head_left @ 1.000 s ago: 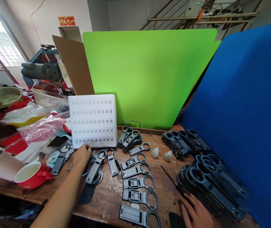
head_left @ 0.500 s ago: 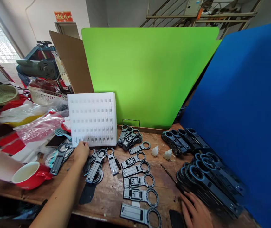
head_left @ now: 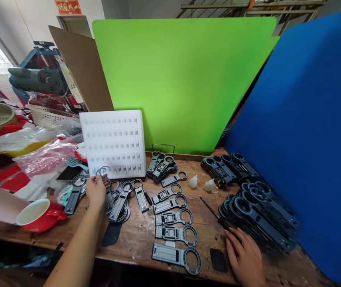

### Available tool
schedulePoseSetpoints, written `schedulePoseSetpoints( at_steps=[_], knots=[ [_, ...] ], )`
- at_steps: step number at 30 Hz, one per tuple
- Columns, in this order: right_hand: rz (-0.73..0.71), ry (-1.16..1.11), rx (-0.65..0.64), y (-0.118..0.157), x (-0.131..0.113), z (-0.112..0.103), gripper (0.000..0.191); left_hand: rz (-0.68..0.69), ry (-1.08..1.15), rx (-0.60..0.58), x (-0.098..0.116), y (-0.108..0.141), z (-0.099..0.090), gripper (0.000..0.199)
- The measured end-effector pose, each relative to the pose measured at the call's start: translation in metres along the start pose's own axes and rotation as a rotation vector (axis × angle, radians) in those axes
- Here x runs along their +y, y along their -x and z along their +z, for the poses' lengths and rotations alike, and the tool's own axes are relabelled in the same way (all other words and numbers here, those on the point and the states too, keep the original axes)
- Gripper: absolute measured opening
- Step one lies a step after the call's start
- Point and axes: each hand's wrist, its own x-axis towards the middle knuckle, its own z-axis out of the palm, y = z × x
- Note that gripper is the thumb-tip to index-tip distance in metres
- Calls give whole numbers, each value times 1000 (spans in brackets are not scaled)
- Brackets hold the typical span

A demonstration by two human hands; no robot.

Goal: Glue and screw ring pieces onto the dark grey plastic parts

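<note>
My left hand (head_left: 96, 190) pinches a thin ring-ended part (head_left: 102, 172) in front of the white foam block (head_left: 113, 145). Just right of that hand, several grey ring-ended parts (head_left: 119, 205) lie in a loose pile. My right hand (head_left: 243, 253) rests at the lower right, its fingers on the dark handle of a screwdriver (head_left: 210, 208) lying on the wooden table. A column of grey ring-ended parts (head_left: 170, 219) lies between the hands. Close beyond my right hand is a large pile of dark ring-ended parts (head_left: 257, 215).
A red cup (head_left: 40, 215) and a pink bottle (head_left: 2, 205) stand at the left, near plastic bags (head_left: 35, 157). Green (head_left: 176, 83) and blue (head_left: 308, 119) boards rise behind the table. Two small whitish bottles (head_left: 193, 181) sit mid-table.
My left hand has moved slightly left and now has a ring-ended part raised in its fingers. My right hand stays by the screwdriver. The view has tilted down a little.
</note>
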Motion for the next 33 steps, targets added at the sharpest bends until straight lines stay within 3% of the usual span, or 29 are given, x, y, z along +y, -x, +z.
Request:
schedulePoseSetpoints(
  at_steps=[4,8,9,10,12,14,16,18,20,22,25,28,33],
  knots=[
    [91,-221,16,-35,-39,-27,23,-14,163,-158,14,55,3,22],
    [138,-591,-257,-87,-97,-44,29,-132,201,-509,13,155,13,38],
    [155,-642,-312,-98,-108,-44,32,-217,186,-672,11,180,15,40],
    [171,-672,-366,-105,-116,-43,33,-299,179,-759,10,203,16,43],
    [186,-706,-485,-111,-128,-41,25,-404,171,-857,7,239,15,47],
    [198,-705,-571,-108,-133,-40,20,-451,160,-868,5,257,14,48],
    [189,-685,-613,-100,-131,-42,21,-450,151,-828,1,258,10,49],
    [189,-660,-610,-93,-122,-43,22,-433,167,-710,-4,244,6,50],
    [264,-655,-551,-91,-106,-42,24,-399,192,-538,-8,222,3,51],
    [390,-676,-486,-95,-88,-36,25,-305,161,-477,-10,201,3,47],
    [491,-690,-482,-115,-72,-15,26,57,-124,-724,-6,181,16,37],
    [487,-659,-498,-145,-74,18,25,380,-376,-923,1,175,44,35],
    [425,-550,-538,-184,-89,67,24,570,-498,-1001,2,163,90,33]
  ],
)
